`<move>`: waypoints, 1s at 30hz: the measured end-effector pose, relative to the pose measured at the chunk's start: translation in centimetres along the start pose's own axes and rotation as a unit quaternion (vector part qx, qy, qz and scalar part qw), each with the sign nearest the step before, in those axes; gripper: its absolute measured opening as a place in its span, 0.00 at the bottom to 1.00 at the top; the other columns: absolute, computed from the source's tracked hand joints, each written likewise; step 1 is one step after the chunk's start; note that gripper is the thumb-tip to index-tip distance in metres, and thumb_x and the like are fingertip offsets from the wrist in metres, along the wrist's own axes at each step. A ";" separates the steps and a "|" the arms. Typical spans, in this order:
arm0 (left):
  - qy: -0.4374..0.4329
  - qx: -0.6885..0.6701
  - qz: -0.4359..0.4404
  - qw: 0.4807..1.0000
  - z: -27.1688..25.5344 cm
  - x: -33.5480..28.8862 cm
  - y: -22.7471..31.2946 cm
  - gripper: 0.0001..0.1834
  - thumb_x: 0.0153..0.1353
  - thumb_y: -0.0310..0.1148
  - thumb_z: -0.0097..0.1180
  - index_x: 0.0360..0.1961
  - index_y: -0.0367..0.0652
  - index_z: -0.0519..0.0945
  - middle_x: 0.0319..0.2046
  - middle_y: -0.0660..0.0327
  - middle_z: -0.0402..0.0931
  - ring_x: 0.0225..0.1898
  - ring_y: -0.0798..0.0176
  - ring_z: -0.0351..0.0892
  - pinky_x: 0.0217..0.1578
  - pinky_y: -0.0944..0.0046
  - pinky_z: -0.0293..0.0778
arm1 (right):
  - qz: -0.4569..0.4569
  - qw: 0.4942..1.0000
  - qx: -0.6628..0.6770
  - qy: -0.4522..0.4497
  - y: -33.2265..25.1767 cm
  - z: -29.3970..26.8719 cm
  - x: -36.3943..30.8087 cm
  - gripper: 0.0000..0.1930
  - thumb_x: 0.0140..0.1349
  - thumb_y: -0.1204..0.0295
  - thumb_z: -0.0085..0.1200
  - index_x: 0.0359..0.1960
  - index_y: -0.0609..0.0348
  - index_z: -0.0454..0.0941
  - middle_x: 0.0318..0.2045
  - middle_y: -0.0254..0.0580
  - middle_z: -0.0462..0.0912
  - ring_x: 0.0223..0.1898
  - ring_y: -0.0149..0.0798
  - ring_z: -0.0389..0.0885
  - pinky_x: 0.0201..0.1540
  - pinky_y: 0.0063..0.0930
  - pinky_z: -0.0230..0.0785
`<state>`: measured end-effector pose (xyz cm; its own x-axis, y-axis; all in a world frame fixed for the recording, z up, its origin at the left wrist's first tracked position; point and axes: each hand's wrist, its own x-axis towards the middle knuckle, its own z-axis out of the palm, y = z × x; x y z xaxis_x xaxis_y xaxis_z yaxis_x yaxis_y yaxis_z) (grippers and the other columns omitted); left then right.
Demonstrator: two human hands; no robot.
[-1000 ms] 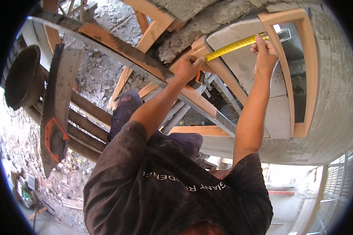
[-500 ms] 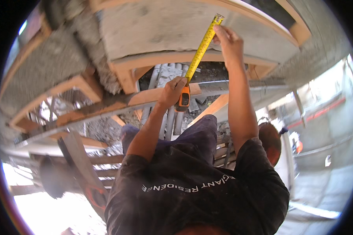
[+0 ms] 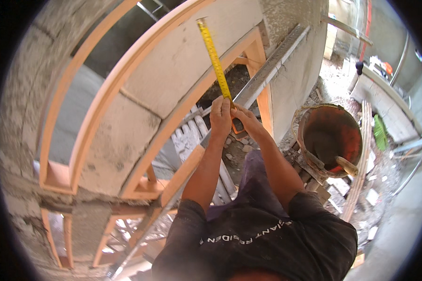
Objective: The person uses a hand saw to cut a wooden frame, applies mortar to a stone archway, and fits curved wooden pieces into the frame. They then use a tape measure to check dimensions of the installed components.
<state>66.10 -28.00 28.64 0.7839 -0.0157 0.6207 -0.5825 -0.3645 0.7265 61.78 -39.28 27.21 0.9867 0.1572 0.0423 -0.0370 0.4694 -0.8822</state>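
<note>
A tape measure [image 3: 237, 125] with an orange and black case is held in front of my body, low between my hands. Its yellow blade [image 3: 214, 58] reaches up and away past the wall face, with the metal hook at the free far end. My left hand [image 3: 220, 116] is closed at the base of the blade, its thumb against it. Beside it, my right hand [image 3: 249, 122] is closed about the case, fingers touching the left hand's. The hands partly cover the case.
Curved-looking timber frames [image 3: 84, 154] surround openings in the grey wall [image 3: 187, 61]. A metal-edged board [image 3: 276, 63] juts beside the opening. At right, a mortar-stained bucket [image 3: 356, 126] stands near long wooden strips [image 3: 361, 164], rubble and a green leaf [image 3: 380, 132].
My view has swung to the right, bringing the bucket in. My right hand has let go of the blade near its hook and come down to the case beside my left hand.
</note>
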 end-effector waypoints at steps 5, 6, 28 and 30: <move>-0.148 -0.089 -0.131 0.976 4.5 6.4 2.6 0.16 0.67 0.37 0.43 0.38 0.33 0.75 0.33 0.57 0.78 0.37 0.67 0.77 0.41 0.67 0.71 | -0.072 0.996 -0.047 0.034 0.9 -4.8 2.8 0.21 0.63 0.65 0.48 0.56 0.60 0.69 0.37 0.33 0.76 0.35 0.27 0.74 0.39 0.20 0.67; -0.166 -0.090 -0.128 0.974 5.4 7.5 2.9 0.16 0.67 0.36 0.42 0.37 0.33 0.75 0.33 0.56 0.79 0.37 0.66 0.77 0.42 0.67 0.72 | -0.041 0.994 -0.081 0.055 0.3 -5.5 2.8 0.18 0.63 0.66 0.47 0.51 0.61 0.72 0.34 0.32 0.76 0.34 0.26 0.73 0.39 0.21 0.66; -0.209 0.173 -0.078 0.959 16.8 29.8 7.9 0.16 0.60 0.41 0.51 0.27 0.37 0.77 0.20 0.61 0.75 0.15 0.69 0.71 0.16 0.70 0.68 | 0.067 0.917 -0.169 0.355 -2.2 -16.2 19.7 0.24 0.61 0.55 0.41 0.38 0.68 0.77 0.37 0.61 0.78 0.40 0.56 0.77 0.46 0.42 0.67; -0.209 0.195 -0.079 0.955 17.1 30.2 7.6 0.16 0.60 0.41 0.50 0.28 0.37 0.77 0.21 0.60 0.76 0.15 0.69 0.71 0.16 0.69 0.68 | 0.096 0.914 -0.204 0.338 -2.7 -16.8 19.9 0.25 0.62 0.55 0.40 0.43 0.68 0.76 0.42 0.65 0.77 0.46 0.58 0.77 0.50 0.45 0.66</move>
<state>89.02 -47.16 47.85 0.9201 -0.2727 0.2813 -0.3897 -0.7103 0.5862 84.14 -52.04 22.58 0.8458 -0.4344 -0.3098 -0.2938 0.1054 -0.9500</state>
